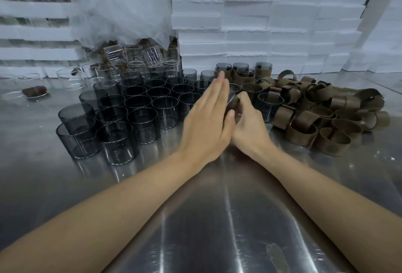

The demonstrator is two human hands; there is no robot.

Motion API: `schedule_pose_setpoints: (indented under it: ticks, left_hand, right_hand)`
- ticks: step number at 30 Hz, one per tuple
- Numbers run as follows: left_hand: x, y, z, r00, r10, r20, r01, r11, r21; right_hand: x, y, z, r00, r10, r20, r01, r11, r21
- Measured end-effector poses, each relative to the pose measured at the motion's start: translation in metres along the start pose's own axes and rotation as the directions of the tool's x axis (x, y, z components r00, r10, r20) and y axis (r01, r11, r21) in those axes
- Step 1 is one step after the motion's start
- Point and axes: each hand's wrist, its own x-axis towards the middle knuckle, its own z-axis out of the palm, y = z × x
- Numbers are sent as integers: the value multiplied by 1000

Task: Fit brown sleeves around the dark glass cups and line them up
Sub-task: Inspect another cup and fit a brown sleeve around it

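Right hand (245, 120) grips a cup (231, 99) while the flat, straight-fingered left hand (208, 116) presses against it, apparently to seat its sleeve (235, 105).

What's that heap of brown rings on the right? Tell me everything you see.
The heap of brown sleeves is a loose jumble of dull olive-brown bands curled into open rings, looking like stiff card. Some stand on edge, others tilt and overlap. It lies on the shiny metal table, right of the dark glass cups.
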Motion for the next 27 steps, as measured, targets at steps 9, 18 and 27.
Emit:
schedule_pose_setpoints:
  ticks: [9,18,27]
  left_hand:
    - [5,-11,-7,914,-371,163,406,845,-349]
    - [5,-20,-4,767,-247,593,637,172,-752]
    - [1,-13,0,838,-508,202,508,589,-629]
  right_hand:
    - [-3,-5,-3,988,-98,122,101,995,-16]
    - [-1,-7,-13,958,-38,285,-30,972,232]
    - [-4,-18,7,987,-103,123,116,988,-105]
